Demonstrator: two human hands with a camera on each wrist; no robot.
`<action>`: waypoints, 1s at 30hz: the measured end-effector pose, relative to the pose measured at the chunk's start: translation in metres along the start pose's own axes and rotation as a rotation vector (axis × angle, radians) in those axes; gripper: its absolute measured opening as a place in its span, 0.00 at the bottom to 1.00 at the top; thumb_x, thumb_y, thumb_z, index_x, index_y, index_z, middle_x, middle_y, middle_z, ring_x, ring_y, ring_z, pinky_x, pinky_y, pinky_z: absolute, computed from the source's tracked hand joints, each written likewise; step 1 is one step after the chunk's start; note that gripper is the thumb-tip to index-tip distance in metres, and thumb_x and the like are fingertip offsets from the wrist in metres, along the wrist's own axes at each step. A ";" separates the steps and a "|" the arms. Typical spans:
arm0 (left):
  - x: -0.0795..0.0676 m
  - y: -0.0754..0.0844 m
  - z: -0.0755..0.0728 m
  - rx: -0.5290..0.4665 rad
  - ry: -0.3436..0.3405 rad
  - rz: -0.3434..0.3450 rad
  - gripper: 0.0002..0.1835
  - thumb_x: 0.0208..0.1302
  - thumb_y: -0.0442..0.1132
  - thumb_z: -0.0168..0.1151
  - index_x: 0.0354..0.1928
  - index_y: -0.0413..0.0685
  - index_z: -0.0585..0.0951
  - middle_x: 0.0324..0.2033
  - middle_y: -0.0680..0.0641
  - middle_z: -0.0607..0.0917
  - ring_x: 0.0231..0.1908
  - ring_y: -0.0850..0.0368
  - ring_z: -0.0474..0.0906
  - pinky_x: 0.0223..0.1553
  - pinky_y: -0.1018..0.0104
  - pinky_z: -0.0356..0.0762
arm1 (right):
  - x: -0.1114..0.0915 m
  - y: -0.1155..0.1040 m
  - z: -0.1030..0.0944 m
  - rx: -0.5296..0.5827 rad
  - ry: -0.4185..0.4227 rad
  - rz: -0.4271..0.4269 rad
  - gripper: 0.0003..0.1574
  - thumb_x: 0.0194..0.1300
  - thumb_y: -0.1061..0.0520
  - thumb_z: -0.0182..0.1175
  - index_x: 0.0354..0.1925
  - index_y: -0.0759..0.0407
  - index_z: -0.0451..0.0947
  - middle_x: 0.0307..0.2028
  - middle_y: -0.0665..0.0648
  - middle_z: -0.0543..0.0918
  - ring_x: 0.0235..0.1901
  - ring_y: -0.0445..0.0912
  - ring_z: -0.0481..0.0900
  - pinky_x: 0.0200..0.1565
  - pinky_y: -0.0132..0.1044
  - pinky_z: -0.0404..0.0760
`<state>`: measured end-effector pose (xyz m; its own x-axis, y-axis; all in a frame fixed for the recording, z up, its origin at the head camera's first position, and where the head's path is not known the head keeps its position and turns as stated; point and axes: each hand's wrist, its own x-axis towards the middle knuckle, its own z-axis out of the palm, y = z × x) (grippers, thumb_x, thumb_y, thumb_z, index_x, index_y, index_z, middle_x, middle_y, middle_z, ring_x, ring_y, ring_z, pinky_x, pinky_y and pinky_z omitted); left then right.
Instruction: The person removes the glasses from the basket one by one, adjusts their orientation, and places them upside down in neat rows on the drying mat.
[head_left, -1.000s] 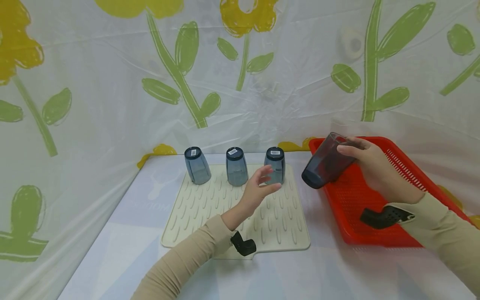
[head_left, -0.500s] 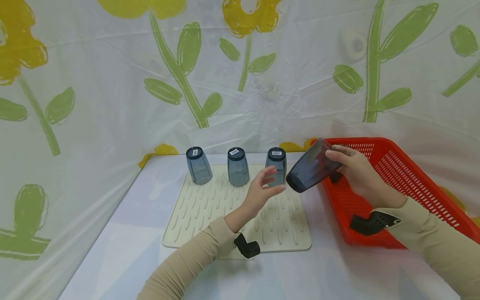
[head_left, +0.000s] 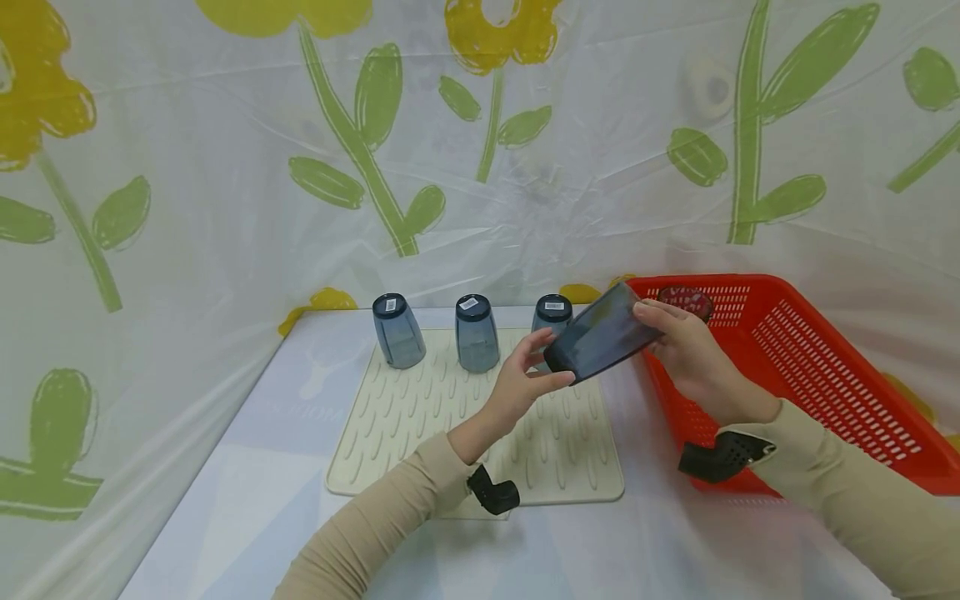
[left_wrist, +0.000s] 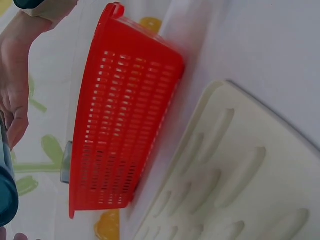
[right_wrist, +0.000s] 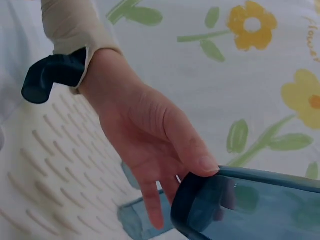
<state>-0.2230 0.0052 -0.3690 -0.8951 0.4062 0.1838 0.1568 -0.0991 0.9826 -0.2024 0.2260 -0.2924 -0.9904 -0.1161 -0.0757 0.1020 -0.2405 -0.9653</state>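
My right hand (head_left: 686, 354) grips a dark blue-grey drinking glass (head_left: 603, 333) near its upper end. The glass is tilted over the mat's right side, its thick base (right_wrist: 190, 205) down and to the left. My left hand (head_left: 510, 392) meets that base with thumb and fingers spread. In the right wrist view, its thumb (right_wrist: 190, 140) touches the base edge, and a finger shows through the glass. Three similar glasses stand upside down along the back of a cream ridged mat (head_left: 420, 450): the left (head_left: 399, 337), the middle (head_left: 476, 337) and the right one (head_left: 553, 310), partly hidden.
A red perforated basket (head_left: 840, 392) stands right of the mat, beneath my right arm. Another glass (head_left: 686, 300) leans at its back left corner, its top above the rim in the left wrist view. Flower-patterned cloth (head_left: 600, 167) hangs behind the white-covered table (head_left: 255, 475).
My right hand has carried the glass left from over the basket, tilting it flatter, until its base reaches my left hand. The left hand has barely moved. The glass inside the basket is now uncovered.
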 end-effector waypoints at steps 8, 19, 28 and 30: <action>-0.002 0.004 -0.001 -0.061 -0.025 0.006 0.38 0.55 0.35 0.65 0.67 0.49 0.59 0.59 0.40 0.67 0.51 0.53 0.70 0.47 0.65 0.74 | 0.001 0.003 0.010 0.153 0.000 0.041 0.09 0.64 0.48 0.55 0.41 0.48 0.73 0.41 0.43 0.73 0.45 0.39 0.65 0.52 0.33 0.55; -0.006 0.005 -0.006 -0.200 -0.014 0.158 0.59 0.38 0.56 0.74 0.68 0.43 0.52 0.57 0.42 0.66 0.48 0.62 0.70 0.45 0.73 0.73 | -0.005 0.005 0.031 0.160 -0.029 0.086 0.42 0.64 0.42 0.52 0.69 0.45 0.44 0.62 0.48 0.56 0.59 0.44 0.53 0.65 0.41 0.49; -0.009 0.011 -0.015 -0.210 0.069 0.216 0.62 0.33 0.58 0.75 0.68 0.40 0.52 0.48 0.53 0.72 0.46 0.64 0.72 0.46 0.74 0.72 | -0.006 0.008 0.035 0.218 -0.136 0.081 0.37 0.66 0.46 0.50 0.68 0.44 0.47 0.58 0.46 0.61 0.58 0.43 0.56 0.60 0.37 0.55; -0.010 0.013 -0.016 -0.223 0.079 0.224 0.62 0.32 0.58 0.75 0.68 0.40 0.52 0.47 0.55 0.73 0.46 0.65 0.72 0.46 0.74 0.73 | -0.006 0.008 0.035 0.222 -0.158 0.084 0.34 0.66 0.46 0.50 0.66 0.44 0.49 0.57 0.46 0.62 0.58 0.44 0.57 0.60 0.37 0.56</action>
<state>-0.2185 -0.0149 -0.3586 -0.8798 0.2806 0.3837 0.2662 -0.3780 0.8867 -0.1920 0.1909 -0.2906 -0.9525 -0.2892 -0.0958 0.2180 -0.4273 -0.8774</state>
